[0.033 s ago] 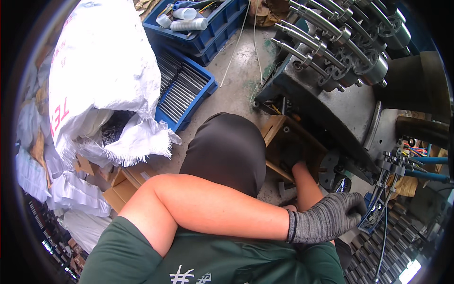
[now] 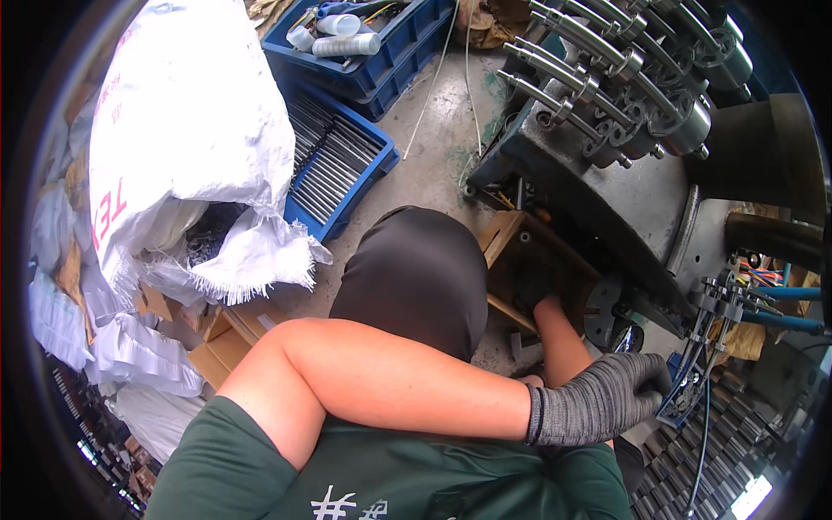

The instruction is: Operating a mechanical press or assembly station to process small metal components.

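Reaching across to the lower right, the grey-knit-gloved left hand (image 2: 598,400) curls closed while the dark-gloved right hand (image 2: 530,286) (grip hidden) works inside the open wooden box (image 2: 507,238) at centre; steady, unhurried feeling suits it.

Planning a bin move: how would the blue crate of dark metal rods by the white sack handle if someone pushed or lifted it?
The blue crate looks packed with dark metal rods, so it is probably heavy for its size and would scrape rather than slide on the concrete floor. The rods look stiff and round; if tilted, they would likely roll toward one end. The crate's low, wide shape makes tipping unlikely.
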Available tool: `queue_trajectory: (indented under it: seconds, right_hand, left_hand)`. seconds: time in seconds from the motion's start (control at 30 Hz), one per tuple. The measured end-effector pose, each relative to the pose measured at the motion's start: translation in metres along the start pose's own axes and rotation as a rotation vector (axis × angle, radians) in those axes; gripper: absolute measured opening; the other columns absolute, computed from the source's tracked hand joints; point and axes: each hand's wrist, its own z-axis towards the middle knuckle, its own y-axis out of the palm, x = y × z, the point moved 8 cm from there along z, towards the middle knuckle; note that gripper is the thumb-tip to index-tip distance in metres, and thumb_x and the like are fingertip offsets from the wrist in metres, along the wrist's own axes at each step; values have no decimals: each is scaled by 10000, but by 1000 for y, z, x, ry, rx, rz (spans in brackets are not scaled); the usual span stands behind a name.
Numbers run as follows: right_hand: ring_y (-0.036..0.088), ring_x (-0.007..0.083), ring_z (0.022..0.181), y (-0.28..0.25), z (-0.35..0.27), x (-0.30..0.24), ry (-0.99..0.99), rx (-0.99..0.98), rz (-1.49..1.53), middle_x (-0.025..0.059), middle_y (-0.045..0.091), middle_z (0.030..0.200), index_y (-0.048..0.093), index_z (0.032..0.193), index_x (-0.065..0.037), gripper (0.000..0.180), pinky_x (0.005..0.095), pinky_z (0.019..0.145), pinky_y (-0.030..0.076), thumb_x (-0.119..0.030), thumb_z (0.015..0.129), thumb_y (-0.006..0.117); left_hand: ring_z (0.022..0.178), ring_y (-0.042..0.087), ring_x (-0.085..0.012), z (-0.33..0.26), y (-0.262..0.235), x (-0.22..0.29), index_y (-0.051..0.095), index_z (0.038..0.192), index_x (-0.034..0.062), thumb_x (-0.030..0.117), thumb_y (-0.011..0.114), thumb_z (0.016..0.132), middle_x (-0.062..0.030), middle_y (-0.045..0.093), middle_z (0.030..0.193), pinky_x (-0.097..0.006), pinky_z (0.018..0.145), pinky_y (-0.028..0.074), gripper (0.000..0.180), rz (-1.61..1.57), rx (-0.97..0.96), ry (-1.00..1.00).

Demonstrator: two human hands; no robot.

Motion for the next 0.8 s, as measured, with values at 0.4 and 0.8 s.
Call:
queue_trajectory:
  seconds: [0.4,0.8]
  right_hand:
    - [630,377,1231,-3,15,-20,10,-67,7,246,625,1382,677,1290,14,447,461,1109,460,-270,969,549]
    - [642,381,1209,-10,15,-7,22,-118,16,247,633,1367,689,1271,13,442,465,1095,471,-277,962,562]
  left_hand:
    - [910,725,-307,-2,0,0,654,1133,12,145,639,983,-177,730,974,-384,816,579,200,-26,-29,59]
    - [890,721,-242,-4,-2,5,640,1172,-18,131,634,985,-169,724,951,-335,766,579,239,-127,-70,-23]
